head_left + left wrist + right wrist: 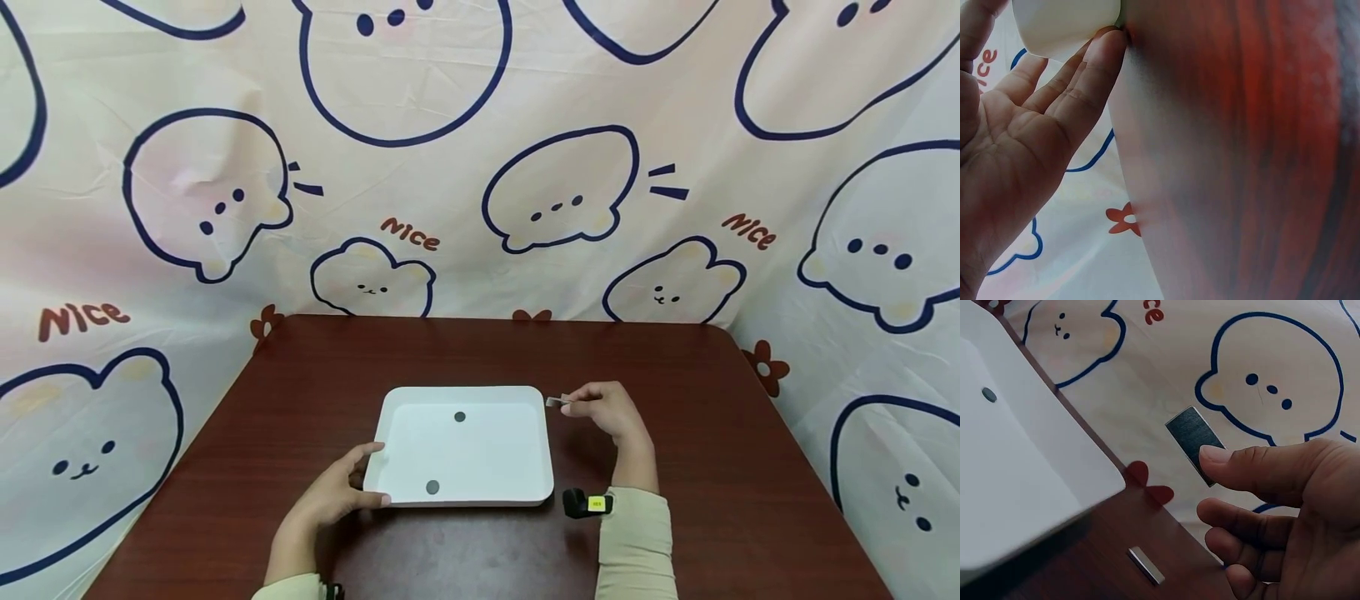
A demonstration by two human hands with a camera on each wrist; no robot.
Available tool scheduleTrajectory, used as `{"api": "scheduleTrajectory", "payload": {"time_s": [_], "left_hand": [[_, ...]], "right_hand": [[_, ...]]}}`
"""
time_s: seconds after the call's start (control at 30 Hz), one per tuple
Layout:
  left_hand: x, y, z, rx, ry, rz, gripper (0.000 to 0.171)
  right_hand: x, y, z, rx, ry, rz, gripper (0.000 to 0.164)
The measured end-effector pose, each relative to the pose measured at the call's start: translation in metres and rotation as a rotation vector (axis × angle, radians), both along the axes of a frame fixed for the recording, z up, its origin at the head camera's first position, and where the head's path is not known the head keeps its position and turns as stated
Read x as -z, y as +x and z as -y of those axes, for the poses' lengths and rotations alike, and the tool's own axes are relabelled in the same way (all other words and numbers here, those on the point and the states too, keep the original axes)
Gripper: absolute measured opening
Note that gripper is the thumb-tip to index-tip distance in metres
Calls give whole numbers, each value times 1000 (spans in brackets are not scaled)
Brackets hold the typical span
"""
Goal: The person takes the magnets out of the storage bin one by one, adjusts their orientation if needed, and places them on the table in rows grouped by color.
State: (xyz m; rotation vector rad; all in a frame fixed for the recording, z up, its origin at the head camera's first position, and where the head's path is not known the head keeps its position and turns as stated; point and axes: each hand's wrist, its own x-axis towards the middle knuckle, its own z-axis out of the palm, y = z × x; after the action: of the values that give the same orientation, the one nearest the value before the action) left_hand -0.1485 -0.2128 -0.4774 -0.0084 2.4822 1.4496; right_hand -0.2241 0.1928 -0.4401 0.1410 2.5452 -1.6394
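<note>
A white shallow tray (495,462) lies in the middle of the head view, with two small grey discs (432,487) in it, one near the front and one near the back. My left hand (330,492) holds the tray's front left corner, thumb at the front edge and a finger on the left rim. Beyond the tray's right rim, my right hand (611,412) pinches a small flat rectangular plate (1188,437), dark-faced with silvery edges, between thumb and finger. In the right wrist view, a small silvery bar (1145,565) lies on the table, below the held plate.
The dark red-brown wooden table (450,354) reaches back to a pale curtain (450,192) printed with cartoon bears. A black wrist device (577,503) with a yellow label sits at the right wrist, close to the tray's front right corner.
</note>
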Motion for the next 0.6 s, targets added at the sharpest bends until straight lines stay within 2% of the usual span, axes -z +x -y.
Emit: {"api": "scheduleTrajectory", "payload": {"time_s": [0.6], "left_hand": [[0, 1, -1, -8, -8, -1, 85]], "right_hand": [[5, 2, -51, 24, 36, 65, 20]]}}
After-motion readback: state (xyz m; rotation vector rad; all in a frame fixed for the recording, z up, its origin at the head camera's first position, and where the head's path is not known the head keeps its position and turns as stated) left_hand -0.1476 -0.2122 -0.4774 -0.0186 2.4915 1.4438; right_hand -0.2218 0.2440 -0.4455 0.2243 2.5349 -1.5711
